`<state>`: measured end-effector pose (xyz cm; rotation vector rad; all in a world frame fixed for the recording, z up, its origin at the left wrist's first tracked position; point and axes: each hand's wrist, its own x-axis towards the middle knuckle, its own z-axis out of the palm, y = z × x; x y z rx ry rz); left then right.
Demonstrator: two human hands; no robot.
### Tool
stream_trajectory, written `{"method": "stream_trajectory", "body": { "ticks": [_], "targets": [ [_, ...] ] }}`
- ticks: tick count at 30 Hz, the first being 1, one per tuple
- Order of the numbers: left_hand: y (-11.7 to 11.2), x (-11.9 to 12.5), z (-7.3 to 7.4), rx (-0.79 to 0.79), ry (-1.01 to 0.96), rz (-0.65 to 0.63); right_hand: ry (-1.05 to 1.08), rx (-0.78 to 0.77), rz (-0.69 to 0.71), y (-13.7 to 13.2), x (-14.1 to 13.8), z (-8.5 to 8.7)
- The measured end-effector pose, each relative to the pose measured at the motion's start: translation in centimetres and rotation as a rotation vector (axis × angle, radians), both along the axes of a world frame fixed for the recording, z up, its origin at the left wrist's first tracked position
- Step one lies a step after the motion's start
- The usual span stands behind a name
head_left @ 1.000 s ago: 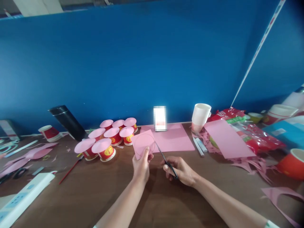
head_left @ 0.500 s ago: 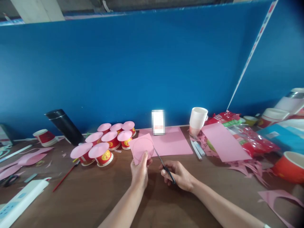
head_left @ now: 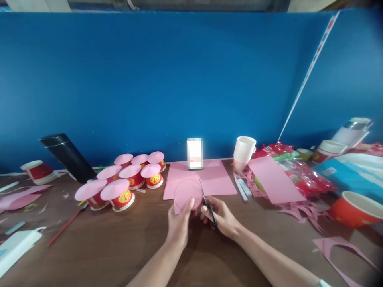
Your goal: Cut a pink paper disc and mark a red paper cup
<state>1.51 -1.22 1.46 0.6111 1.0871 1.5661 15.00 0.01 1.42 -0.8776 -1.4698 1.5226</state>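
With pink paper (head_left: 183, 189) in the grip of our left hand (head_left: 180, 221) and scissors (head_left: 211, 213) in our right hand (head_left: 224, 217), we likely cut best turning the paper along its drawn circle (head_left: 188, 193).

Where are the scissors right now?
In the head view, the scissors are in the right hand, just right of centre, blades at the right edge of the pink piece held by the left hand.

Pink paper (head_left: 184, 192) is pinched in the left hand (head_left: 178, 226), its drawn circle in view; scissors (head_left: 210, 212) are gripped by the right hand (head_left: 223, 219), blades along the paper's edge! Over left, red cups (head_left: 123, 199) are capped by pink discs (head_left: 115, 189); right, white cups (head_left: 244, 150) are stacked.
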Motion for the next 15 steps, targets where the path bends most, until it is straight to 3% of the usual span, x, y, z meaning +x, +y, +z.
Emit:
{"method": "stream_trajectory", "body": {
  "ticks": [5,15],
  "targets": [
    [-0.24,0.27,0.41,0.051,0.013,-0.053,0.036,0.032,0.012,-0.15,-0.11,0.68],
    [-0.16,0.20,0.19,0.055,0.058,-0.027,0.033,0.032,0.006,-0.10,-0.11,0.50]
  ]
}}
